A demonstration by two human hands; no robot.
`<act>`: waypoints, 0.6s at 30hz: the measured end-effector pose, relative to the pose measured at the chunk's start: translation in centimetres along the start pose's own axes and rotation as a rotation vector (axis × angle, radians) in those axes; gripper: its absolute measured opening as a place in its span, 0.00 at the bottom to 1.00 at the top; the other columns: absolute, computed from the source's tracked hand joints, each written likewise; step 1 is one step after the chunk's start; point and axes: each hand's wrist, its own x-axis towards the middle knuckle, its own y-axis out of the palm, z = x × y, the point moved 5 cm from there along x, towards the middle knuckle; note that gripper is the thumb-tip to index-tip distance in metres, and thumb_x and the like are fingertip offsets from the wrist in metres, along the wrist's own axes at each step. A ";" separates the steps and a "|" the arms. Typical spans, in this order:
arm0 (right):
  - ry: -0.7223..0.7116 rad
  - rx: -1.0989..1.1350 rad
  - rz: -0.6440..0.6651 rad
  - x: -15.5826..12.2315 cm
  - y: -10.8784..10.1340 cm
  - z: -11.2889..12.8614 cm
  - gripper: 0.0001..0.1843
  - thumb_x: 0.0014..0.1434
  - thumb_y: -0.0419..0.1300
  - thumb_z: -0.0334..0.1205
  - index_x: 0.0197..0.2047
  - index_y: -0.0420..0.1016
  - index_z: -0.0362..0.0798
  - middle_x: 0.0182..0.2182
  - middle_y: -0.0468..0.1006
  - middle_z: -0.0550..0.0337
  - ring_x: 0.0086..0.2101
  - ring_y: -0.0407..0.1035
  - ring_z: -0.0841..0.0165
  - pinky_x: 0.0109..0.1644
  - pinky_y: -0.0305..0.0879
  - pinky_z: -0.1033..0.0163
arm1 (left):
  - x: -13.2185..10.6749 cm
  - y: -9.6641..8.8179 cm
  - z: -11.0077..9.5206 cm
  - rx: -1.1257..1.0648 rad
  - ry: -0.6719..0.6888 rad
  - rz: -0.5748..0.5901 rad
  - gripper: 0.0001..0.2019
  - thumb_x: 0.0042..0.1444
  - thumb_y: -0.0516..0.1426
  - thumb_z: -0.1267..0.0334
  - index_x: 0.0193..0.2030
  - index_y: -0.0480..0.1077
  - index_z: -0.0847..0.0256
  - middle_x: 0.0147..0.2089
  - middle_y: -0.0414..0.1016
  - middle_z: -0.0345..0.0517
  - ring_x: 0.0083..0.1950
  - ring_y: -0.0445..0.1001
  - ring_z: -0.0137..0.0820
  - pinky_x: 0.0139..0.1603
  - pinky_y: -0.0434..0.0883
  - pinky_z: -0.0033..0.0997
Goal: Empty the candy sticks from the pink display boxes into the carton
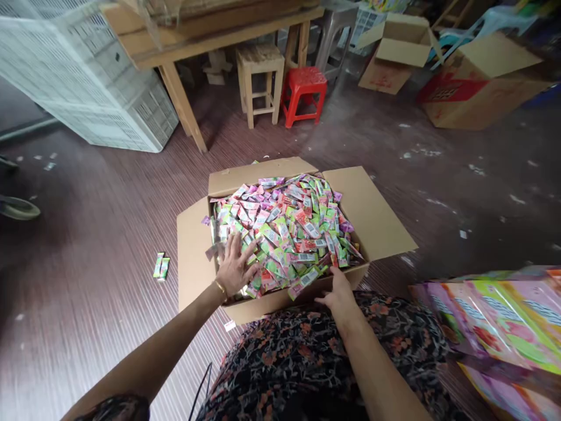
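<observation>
A cardboard box [380,211] stands on the floor in front of me with its flaps folded out. It is filled to the brim with small wrapped packets [280,231] in green, pink, red and purple. My left hand [234,266] rests on the packets at the near left, palm down with fingers spread, holding nothing. At the near right edge of the box is my right hand [339,295]. Its thumb and forefinger are stretched apart, the other fingers partly hidden, and nothing shows in its grip. One green-and-pink packet [304,283] leans over the box's near rim between my hands.
Two packets [161,266] lie on the floor left of the box. Large printed bags [495,321] are piled at my right. Beyond stand a wooden table [228,40], a wooden stool [262,61], a red stool [305,85], white crates [100,76] and open cartons [477,99].
</observation>
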 end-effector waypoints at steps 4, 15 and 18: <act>0.199 0.075 0.127 0.1 1.5 -0.7 0.35 0.63 0.35 0.60 0.62 0.62 0.50 0.44 0.75 0.41 0.40 0.74 0.48 0.37 0.70 0.35 | -3.4 -3.7 2.1 -0.099 0.009 -0.269 0.27 0.68 0.46 0.49 0.72 0.58 0.50 0.76 0.47 0.56 0.76 0.47 0.51 0.73 0.48 0.64; 0.235 0.435 0.169 -2.1 1.7 1.2 0.40 0.59 0.40 0.69 0.67 0.52 0.58 0.58 0.67 0.44 0.47 0.71 0.50 0.41 0.73 0.40 | -3.4 2.3 2.9 -0.318 -0.349 -0.119 0.32 0.69 0.41 0.49 0.67 0.63 0.74 0.69 0.62 0.67 0.74 0.55 0.49 0.73 0.58 0.55; 0.233 0.483 0.158 -2.1 1.5 1.2 0.39 0.59 0.42 0.68 0.67 0.55 0.58 0.57 0.69 0.45 0.46 0.72 0.50 0.44 0.72 0.37 | -4.0 0.9 2.9 -0.346 -0.381 -0.156 0.30 0.69 0.39 0.49 0.70 0.61 0.62 0.71 0.61 0.60 0.69 0.65 0.48 0.66 0.69 0.54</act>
